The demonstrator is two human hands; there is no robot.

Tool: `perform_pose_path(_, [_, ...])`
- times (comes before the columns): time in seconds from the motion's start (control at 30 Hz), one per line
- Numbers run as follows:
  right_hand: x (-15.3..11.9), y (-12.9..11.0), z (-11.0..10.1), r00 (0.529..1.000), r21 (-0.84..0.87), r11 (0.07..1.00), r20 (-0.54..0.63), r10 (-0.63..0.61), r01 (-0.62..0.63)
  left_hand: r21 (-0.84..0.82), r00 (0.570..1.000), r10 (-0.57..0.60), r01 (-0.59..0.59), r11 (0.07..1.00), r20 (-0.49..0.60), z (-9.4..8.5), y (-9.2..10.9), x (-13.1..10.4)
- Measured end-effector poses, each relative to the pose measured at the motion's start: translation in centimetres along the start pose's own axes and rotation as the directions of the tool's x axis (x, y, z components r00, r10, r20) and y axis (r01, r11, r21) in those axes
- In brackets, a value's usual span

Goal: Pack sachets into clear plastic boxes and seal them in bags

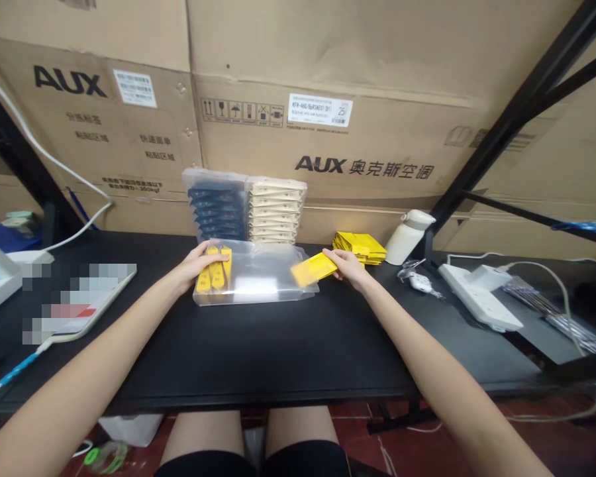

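A clear plastic box [265,265] lies on its side on the black table, its open end facing right. Two yellow packets [213,270] stand inside at its left end. My left hand [197,265] is closed round that left end, fingers over the top. In my right hand [346,265] a single yellow packet [315,267] is pinched by its right end, its left end at the box's open flaps. Just behind the right hand sits a pile of yellow packets [360,246].
Behind stand two filled clear boxes, one with dark blue packets [217,211], one with cream packets [275,211]. A white bottle [408,238], an earphone case [420,282] and a power strip [481,301] are at right. A tablet [92,305] leans at left.
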State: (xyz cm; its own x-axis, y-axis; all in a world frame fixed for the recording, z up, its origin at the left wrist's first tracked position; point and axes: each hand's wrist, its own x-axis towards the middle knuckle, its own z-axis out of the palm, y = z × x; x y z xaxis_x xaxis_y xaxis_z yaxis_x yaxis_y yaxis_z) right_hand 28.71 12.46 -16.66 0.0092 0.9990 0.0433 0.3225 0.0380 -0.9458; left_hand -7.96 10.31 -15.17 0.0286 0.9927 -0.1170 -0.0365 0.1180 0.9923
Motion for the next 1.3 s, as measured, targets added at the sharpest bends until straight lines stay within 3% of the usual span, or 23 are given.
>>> perform_pose_path(0.37, [-0.4,-0.6,-0.3,0.972,0.107,0.994,0.237,0.006,-0.032,0.000,1.000,-0.015,0.015,1.000,-0.018,0.0,-0.1,0.2])
perform_pose_path(0.57, [-0.7,-0.7,0.6,0.936,0.200,0.979,0.351,-0.032,-0.041,-0.004,1.000,-0.011,0.011,1.000,-0.026,-0.1,-0.2,0.3])
perform_pose_path(0.87, [-1.8,-1.2,2.2,0.879,0.118,0.975,0.422,-0.221,0.189,0.028,1.000,-0.022,0.022,0.999,-0.007,0.2,0.1,-0.2])
perform_pose_path(1.13, [-2.1,-0.5,3.4,0.914,0.227,0.972,0.380,-0.143,0.057,0.105,0.997,-0.033,0.025,0.994,0.072,0.7,0.1,-0.5])
perform_pose_path(1.3, [-2.6,-0.9,3.7,0.847,0.178,0.983,0.515,-0.127,0.039,0.133,0.991,-0.010,-0.008,0.991,0.133,1.3,0.1,-1.0])
